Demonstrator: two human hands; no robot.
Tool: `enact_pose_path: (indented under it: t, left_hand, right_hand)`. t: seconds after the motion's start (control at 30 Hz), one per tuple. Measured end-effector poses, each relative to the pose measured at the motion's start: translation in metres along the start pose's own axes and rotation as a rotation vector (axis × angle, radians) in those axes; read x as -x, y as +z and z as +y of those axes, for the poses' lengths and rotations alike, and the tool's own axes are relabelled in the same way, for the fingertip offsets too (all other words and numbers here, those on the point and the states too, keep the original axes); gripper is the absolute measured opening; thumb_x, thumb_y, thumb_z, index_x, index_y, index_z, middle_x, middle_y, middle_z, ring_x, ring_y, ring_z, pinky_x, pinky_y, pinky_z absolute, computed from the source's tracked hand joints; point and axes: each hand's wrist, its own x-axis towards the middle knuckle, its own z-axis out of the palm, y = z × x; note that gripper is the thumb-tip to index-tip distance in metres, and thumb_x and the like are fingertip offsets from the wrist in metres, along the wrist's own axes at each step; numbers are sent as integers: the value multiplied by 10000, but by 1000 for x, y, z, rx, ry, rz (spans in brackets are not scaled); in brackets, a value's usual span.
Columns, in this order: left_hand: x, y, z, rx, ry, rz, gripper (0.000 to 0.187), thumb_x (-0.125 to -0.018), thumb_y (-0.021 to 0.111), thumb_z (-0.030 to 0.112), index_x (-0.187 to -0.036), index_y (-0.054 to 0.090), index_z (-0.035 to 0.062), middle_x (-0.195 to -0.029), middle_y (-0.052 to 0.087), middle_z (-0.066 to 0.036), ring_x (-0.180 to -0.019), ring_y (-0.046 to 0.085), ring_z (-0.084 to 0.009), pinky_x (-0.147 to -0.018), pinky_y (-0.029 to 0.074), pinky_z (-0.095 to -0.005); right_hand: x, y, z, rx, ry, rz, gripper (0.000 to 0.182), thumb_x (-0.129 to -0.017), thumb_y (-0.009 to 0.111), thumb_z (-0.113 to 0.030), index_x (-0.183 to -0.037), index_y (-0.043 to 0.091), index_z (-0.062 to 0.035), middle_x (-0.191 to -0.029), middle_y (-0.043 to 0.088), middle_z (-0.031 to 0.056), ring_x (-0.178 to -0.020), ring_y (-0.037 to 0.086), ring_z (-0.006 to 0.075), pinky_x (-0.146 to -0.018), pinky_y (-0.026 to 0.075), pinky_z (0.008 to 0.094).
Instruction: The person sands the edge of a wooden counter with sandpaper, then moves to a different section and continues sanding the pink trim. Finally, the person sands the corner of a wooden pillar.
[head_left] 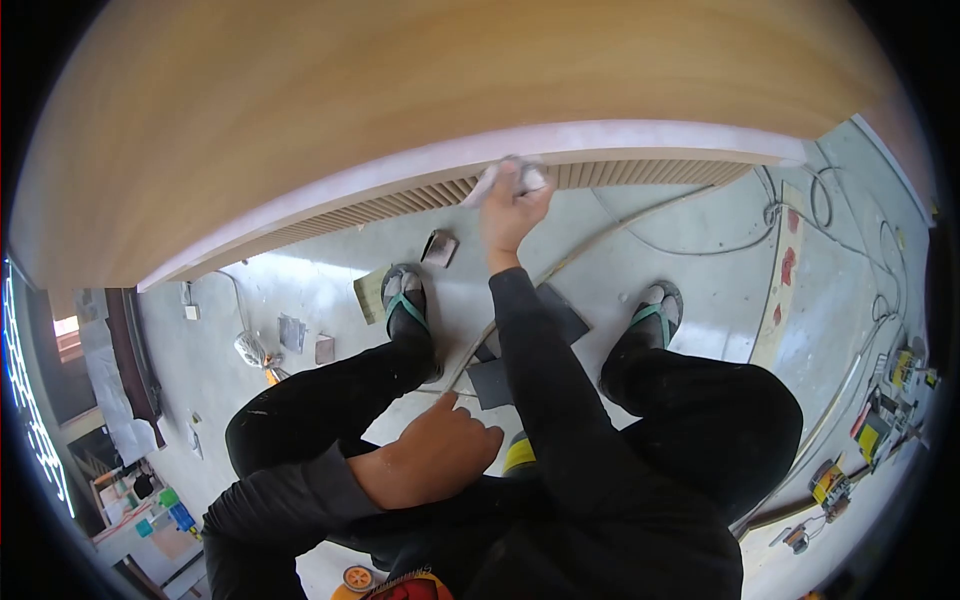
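My right hand (515, 212) is closed round a pale folded sheet of what looks like sandpaper (484, 186), slightly blurred. It presses against the whitish front edge (400, 168) of a large wooden panel (440, 75). Directly below that edge runs a strip of wooden slats (630, 174), partly covered by the hand. My left hand (435, 452) stays low over my lap, back upward, fingers curled in and apart from the panel.
Between my feet lie dark flat pieces (560, 312) and a hose (590, 236). A small block (439, 248) and a yellowish sheet (370, 294) are by my left foot. Cables (822, 200) coil at right, near several yellow-and-black tools (829, 484). A long patterned strip (783, 270) lies on the floor.
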Motion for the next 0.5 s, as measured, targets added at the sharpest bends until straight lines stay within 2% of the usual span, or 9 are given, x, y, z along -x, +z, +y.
enact_pose_path:
  t: [0.07, 0.13, 0.27, 0.33, 0.37, 0.4, 0.47, 0.5]
  left_hand:
    - [0, 0, 0, -53, -23, 6, 71, -825, 610, 104, -860, 608, 43, -668, 644, -107, -710, 665, -274, -905, 453, -421]
    - [2, 3, 3, -87, -45, -7, 70, -825, 608, 103, -860, 608, 43, -665, 643, -109, -708, 665, -268, -909, 452, -418]
    - [-2, -1, 4, -29, -25, 17, 63, -828, 605, 105, -853, 607, 47, -648, 636, -99, -699, 662, -268, -903, 451, -410]
    - [-3, -4, 1, -28, -33, -15, 60, -829, 604, 104, -850, 606, 48, -641, 632, -95, -696, 661, -271, -902, 451, -411]
    - [-2, -5, 1, -82, -48, 12, 59, -828, 604, 101, -845, 604, 45, -639, 631, -93, -693, 659, -274, -897, 451, -409]
    - [1, -2, 2, -125, -62, 27, 58, -826, 604, 98, -841, 602, 43, -637, 629, -91, -689, 657, -276, -891, 451, -407]
    - [2, 1, 3, -58, -45, 58, 56, -824, 603, 95, -837, 601, 40, -638, 630, -90, -688, 656, -278, -889, 451, -407]
    - [1, 0, 2, -14, -19, 101, 55, -823, 603, 93, -833, 600, 38, -639, 630, -89, -686, 655, -279, -888, 451, -406]
  right_hand:
    - [-5, -4, -8, -106, 17, -42, 352, -910, 729, -246, -945, 492, 13, -847, 624, 99, -755, 582, 161, -688, 499, 325]
    - [-14, -19, -8, -27, 198, 9, 354, -887, 753, -239, -962, 513, 10, -878, 647, 108, -785, 591, 155, -730, 506, 305]
    - [-10, -15, 8, 143, 120, 53, 347, -885, 755, -244, -946, 519, 3, -880, 647, 100, -789, 589, 152, -735, 508, 304]
    - [5, -3, 5, -108, 51, -102, 342, -908, 731, -262, -935, 519, 4, -862, 634, 88, -764, 584, 159, -696, 503, 322]
    - [3, -10, 6, 46, 14, -75, 339, -905, 734, -258, -937, 519, 2, -866, 635, 90, -759, 584, 164, -698, 500, 325]
    - [-3, -15, -1, 54, 31, -76, 339, -905, 734, -258, -937, 519, 2, -866, 635, 90, -759, 584, 164, -698, 500, 325]
    - [-21, -17, -10, -216, 258, 150, 369, -867, 776, -258, -965, 534, 3, -914, 658, 103, -787, 600, 166, -742, 509, 317]
    - [-19, -15, -5, -111, 190, 136, 359, -873, 768, -231, -981, 526, 11, -913, 660, 105, -774, 602, 170, -730, 510, 315]
